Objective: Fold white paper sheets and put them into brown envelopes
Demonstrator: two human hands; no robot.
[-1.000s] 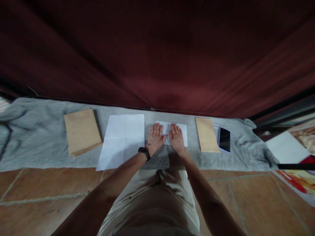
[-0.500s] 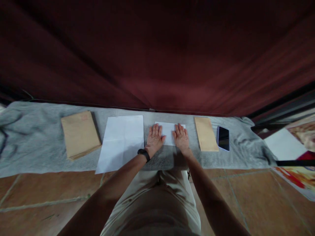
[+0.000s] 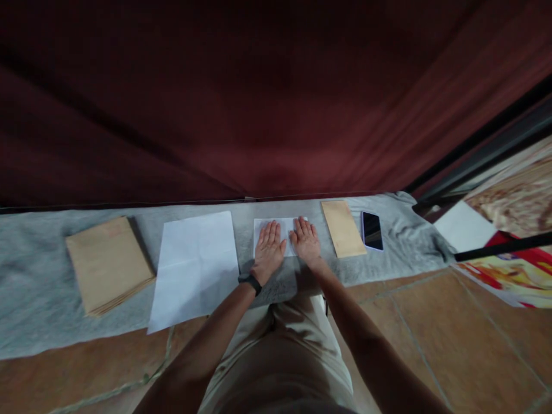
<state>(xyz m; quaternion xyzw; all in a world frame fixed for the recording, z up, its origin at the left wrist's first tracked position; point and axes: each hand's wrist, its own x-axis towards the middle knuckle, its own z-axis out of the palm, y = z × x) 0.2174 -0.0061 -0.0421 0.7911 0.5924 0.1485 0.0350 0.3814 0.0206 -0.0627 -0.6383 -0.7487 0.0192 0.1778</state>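
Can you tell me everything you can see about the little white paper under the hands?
The little white paper is plain and looks smooth, with straight edges. It lies flat on the gray cloth, wider from side to side than from front to back. The left hand and right hand rest on it, palms down, hiding much of it. It sits between the big white sheet and the slim brown envelope. I can't tell whether it's folded.
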